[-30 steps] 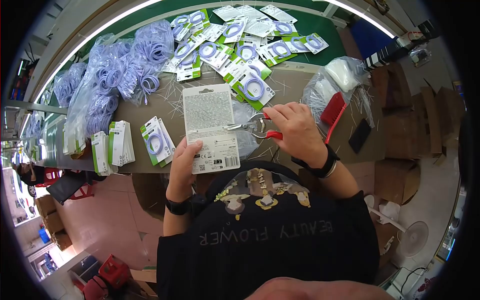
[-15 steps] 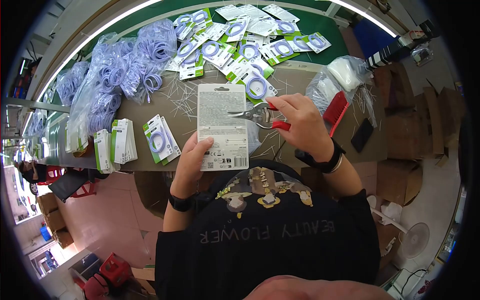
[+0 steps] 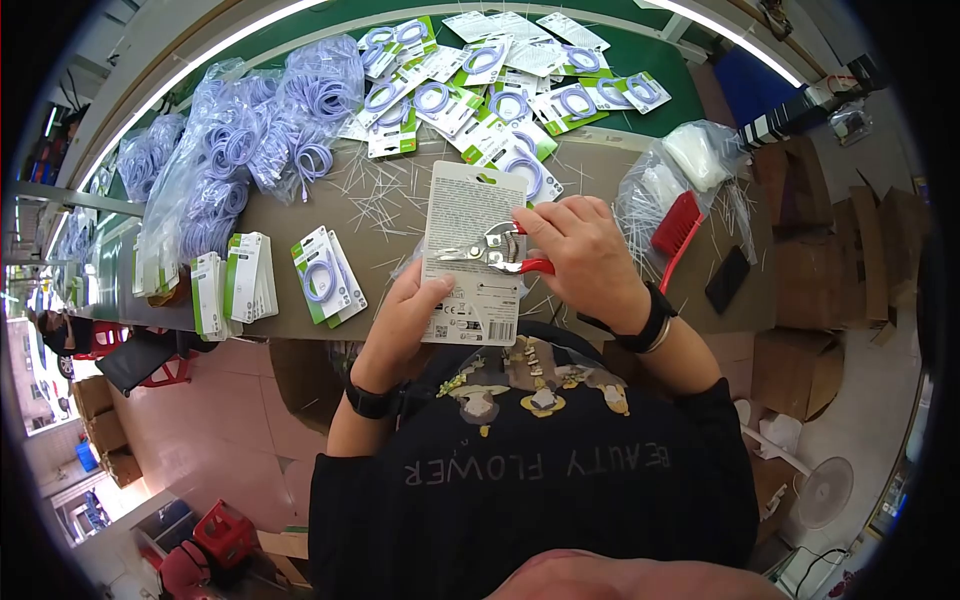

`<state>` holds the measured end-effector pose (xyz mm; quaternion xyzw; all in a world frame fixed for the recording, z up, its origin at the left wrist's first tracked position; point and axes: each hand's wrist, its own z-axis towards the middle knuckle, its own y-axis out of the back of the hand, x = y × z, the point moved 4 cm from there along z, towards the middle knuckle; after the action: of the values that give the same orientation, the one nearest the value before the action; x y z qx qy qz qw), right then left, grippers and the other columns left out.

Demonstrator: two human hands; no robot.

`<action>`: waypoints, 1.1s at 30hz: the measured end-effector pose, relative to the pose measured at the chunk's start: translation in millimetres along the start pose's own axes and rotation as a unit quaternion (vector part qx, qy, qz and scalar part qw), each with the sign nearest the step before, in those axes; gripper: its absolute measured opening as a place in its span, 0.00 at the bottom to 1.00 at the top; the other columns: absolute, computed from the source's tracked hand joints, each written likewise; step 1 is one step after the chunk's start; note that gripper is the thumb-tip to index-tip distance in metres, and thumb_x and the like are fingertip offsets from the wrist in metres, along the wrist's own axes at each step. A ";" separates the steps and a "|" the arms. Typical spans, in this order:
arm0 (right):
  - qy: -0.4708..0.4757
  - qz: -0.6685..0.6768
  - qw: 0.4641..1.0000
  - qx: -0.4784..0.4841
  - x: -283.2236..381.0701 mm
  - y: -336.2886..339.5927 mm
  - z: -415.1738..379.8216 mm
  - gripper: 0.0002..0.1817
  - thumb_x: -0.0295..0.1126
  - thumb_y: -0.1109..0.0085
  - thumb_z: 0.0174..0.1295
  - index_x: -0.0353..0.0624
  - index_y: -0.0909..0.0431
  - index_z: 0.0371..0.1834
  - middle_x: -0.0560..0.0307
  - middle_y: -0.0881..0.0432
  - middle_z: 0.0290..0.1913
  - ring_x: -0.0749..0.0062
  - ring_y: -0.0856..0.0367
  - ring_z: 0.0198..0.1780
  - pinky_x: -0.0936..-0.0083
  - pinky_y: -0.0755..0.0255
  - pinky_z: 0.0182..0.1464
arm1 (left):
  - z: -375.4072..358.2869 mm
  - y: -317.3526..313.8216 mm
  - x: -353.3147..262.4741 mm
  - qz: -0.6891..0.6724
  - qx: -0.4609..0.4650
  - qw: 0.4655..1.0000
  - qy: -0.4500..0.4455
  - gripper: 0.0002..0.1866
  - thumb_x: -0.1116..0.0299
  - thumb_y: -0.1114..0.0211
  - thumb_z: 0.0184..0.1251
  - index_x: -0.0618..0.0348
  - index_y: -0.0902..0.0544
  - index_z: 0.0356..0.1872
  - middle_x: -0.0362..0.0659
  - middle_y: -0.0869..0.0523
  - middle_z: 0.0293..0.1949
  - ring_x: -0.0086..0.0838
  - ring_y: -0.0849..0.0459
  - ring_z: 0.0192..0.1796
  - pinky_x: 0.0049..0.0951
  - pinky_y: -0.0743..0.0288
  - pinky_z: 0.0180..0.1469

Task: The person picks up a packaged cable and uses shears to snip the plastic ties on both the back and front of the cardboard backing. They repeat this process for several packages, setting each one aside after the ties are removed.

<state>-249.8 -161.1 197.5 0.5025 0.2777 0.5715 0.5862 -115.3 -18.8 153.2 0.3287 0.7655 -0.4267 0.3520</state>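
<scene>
1. The person's left hand is pinching the lower left side of a flat white cardboard card printed with small dark text, the thumb lying across its printed face.
2. That card is standing out over the near edge of the brown tabletop, around its middle, with the barcode showing in its lower right corner.
3. The right hand is wrapping its fingers around a pair of metal cutters with red handles. The blades are pointing left across the card's middle; from where I'm standing, I can't tell whether they're touching it.
4. Thin white plastic strips are lying scattered on the tabletop, to the left of the card and beyond it.
5. Along the far edge, a heap of white-and-green cards with coiled lilac cables is spreading onto the green surface behind.
6. Clear plastic bags of coiled lilac cables are bulging up toward the far left corner.
7. Near the left part of the near edge, a row of upright white-and-green cards is standing beside two overlapping cards with a lilac cable coil.
8. Toward the right edge, a clear plastic bag with white contents, a red-handled brush and a flat black rectangular object are lying close together.
</scene>
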 end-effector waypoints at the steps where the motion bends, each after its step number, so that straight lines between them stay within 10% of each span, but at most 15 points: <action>1: -0.007 0.003 1.000 -0.002 0.1 0.9 0.6 0.31 0.30 0.30 0.41 0.43 0.25 0.54 0.59 0.22 0.44 0.63 0.26 0.46 0.64 0.37 0.54 | 0.2 -0.6 -1.1 -0.001 0.002 1.000 -0.001 0.21 0.70 0.49 0.67 0.69 0.31 0.58 0.47 0.20 0.49 0.24 0.19 0.47 0.24 0.25 0.50; 11: -0.078 0.047 0.988 0.122 -6.5 -14.3 -4.4 0.30 0.30 0.30 0.40 0.44 0.24 0.52 0.58 0.22 0.44 0.62 0.26 0.46 0.64 0.35 0.53 | 3.1 -2.9 -1.5 -0.018 0.032 0.999 0.013 0.20 0.71 0.51 0.67 0.69 0.33 0.59 0.48 0.21 0.50 0.27 0.19 0.47 0.27 0.24 0.49; 15: -0.105 0.162 0.981 0.034 -16.2 -8.8 -6.0 0.29 0.29 0.30 0.40 0.44 0.24 0.52 0.58 0.21 0.43 0.62 0.25 0.45 0.65 0.34 0.51 | 14.7 18.9 8.6 -0.018 -0.017 1.000 0.003 0.20 0.73 0.51 0.67 0.70 0.32 0.58 0.51 0.21 0.50 0.29 0.18 0.48 0.28 0.24 0.50; 28: 0.021 0.010 0.998 0.055 -2.0 -0.3 -9.6 0.27 0.26 0.32 0.41 0.43 0.23 0.51 0.57 0.21 0.40 0.62 0.24 0.40 0.66 0.31 0.47 | 19.7 23.9 3.8 -0.068 -0.057 0.996 -0.016 0.20 0.74 0.51 0.66 0.72 0.31 0.58 0.54 0.22 0.53 0.32 0.19 0.51 0.30 0.25 0.53; 33: -0.091 0.178 0.976 0.092 -8.5 -15.4 -5.2 0.23 0.27 0.33 0.49 0.42 0.25 0.52 0.56 0.19 0.40 0.65 0.20 0.38 0.69 0.27 0.45 | 29.7 23.7 12.1 0.034 -0.053 0.994 -0.093 0.21 0.72 0.48 0.66 0.69 0.32 0.59 0.52 0.23 0.55 0.32 0.21 0.53 0.30 0.27 0.55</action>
<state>-250.1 -165.3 179.7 0.6454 0.1809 0.5906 0.4493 -95.0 -32.7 121.7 0.2942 0.7394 -0.4019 0.4530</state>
